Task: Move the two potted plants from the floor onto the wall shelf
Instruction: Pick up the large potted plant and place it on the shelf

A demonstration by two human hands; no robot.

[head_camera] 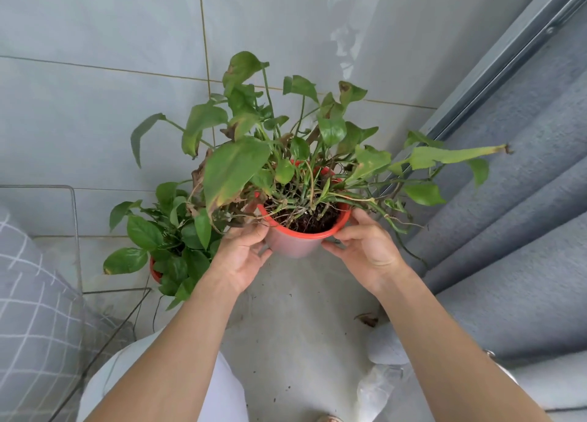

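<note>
Pot (297, 245), red plastic with dark soil showing, is up off the floor (301, 326) between both my hands, leggy leaves spilling over its rim on every side. My left hand (241, 256) wraps the pot's left wall with fingers curled at the rim; my right hand (365, 247) does the same on the right wall, so each grip is closed around the pot itself, not the stems. I judge it light but top-heavy: thin plastic that may flex, loose soil that could spill if tilted, trailing vines that could snag. Holding low on the wall under the rim looks safest. To the pot's lower left, the second plant (171, 247) sits on the floor beside a wire rack (76, 231). To the pot's right hangs a grey curtain (508, 231). No shelf is in view.
</note>
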